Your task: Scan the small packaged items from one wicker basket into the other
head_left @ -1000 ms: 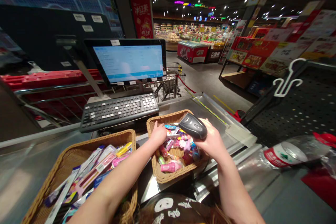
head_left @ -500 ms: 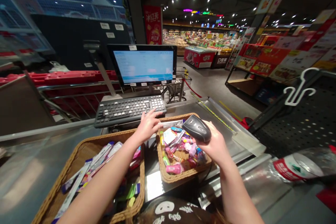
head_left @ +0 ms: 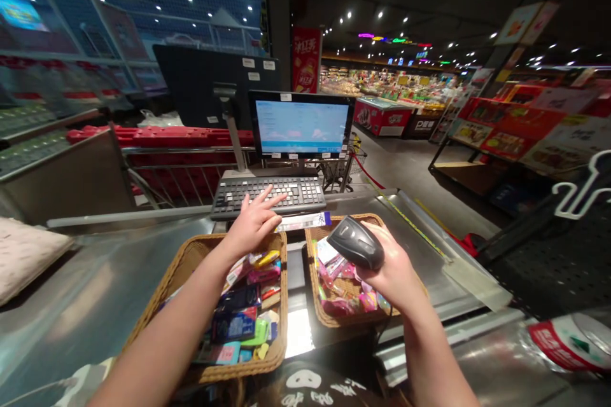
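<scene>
Left wicker basket point(head_left: 245, 369) beside right wicker basket point(head_left: 348, 321), both on steel counter point(head_left: 81, 286), keyboard point(head_left: 267, 197) beyond, monitor point(head_left: 300, 124) behind it

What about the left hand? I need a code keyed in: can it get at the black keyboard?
Probably yes: the left hand hovers with fingers spread right by the black keyboard, and nothing seems to lie between them.

Head-worn view, facing forward and down, close above the left hand point(head_left: 252, 226) and right hand point(head_left: 394, 273)

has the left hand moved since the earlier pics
Yes, leftward: measured against the keyboard, the left hand has gone from below its right end to below its left half.
</scene>
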Demonstrator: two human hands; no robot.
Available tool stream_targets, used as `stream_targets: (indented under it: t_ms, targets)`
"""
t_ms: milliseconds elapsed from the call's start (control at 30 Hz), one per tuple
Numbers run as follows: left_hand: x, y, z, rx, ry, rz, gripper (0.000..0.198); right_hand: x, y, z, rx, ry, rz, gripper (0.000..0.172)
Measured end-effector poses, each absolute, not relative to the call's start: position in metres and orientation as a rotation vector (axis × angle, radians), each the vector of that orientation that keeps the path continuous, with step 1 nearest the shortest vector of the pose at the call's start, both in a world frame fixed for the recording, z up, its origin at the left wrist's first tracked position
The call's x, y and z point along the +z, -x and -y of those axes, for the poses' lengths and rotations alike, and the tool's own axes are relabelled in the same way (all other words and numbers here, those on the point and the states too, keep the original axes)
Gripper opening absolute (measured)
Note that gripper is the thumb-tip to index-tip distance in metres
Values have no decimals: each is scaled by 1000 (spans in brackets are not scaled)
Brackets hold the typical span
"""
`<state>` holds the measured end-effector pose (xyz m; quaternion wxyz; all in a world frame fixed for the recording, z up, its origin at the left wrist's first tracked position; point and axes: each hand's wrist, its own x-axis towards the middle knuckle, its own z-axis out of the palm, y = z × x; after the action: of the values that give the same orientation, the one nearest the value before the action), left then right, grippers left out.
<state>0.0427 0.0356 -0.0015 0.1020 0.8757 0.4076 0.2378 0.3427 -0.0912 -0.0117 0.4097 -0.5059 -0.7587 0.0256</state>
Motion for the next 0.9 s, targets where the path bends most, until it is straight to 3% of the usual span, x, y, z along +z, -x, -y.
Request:
stream_targets:
  t_ms: [700, 900]
  targets:
    - [0, 46, -11, 767, -2485, -1373, 43, -10, -273, 103, 155, 1267, 2048, 54]
    - [-1, 59, -6, 775, -2483, -1377, 43, -12, -261, 105, 154, 1280, 2072, 44]
